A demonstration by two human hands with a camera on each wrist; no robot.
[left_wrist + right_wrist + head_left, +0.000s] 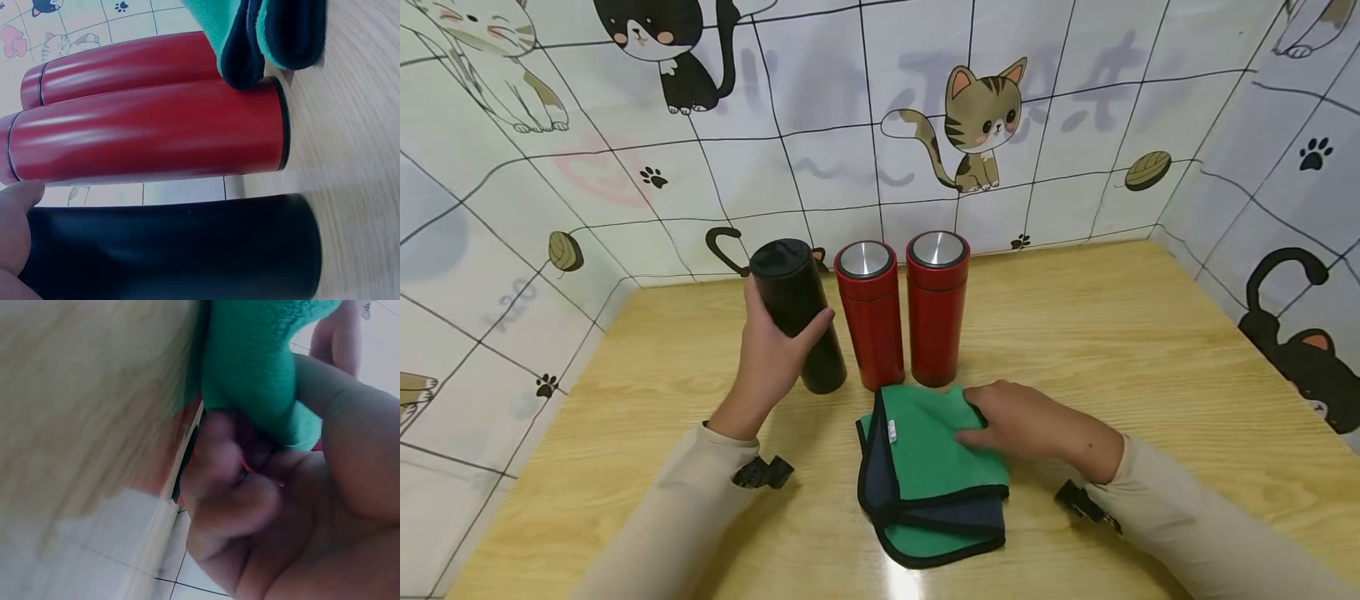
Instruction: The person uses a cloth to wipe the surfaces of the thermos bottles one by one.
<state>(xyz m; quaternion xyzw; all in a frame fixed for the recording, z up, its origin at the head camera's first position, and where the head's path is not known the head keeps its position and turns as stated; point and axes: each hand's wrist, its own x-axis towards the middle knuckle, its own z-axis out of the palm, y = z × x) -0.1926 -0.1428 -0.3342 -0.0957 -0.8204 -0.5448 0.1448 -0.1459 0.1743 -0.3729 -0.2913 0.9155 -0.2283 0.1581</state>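
Note:
On the left, my left hand [772, 354] grips a black thermos bottle [796, 300] round its upper body. The bottle leans a little, its top toward the left; whether its base touches the table I cannot tell. Just right of it, a red thermos bottle [868, 321] with a silver lid top stands upright, and a second red thermos bottle [937, 317] stands close beside that one. In front of the red pair lies a folded green and dark blue cloth [936, 446] with black edging. My right hand [1026, 421] pinches the cloth's right side, fingers curled in the right wrist view.
A light wooden table [1112, 325] lies under everything. Behind and at both sides rises a white sheet [820, 158] printed with cats and grid lines, close behind the bottles. Each wrist wears a small dark camera strap.

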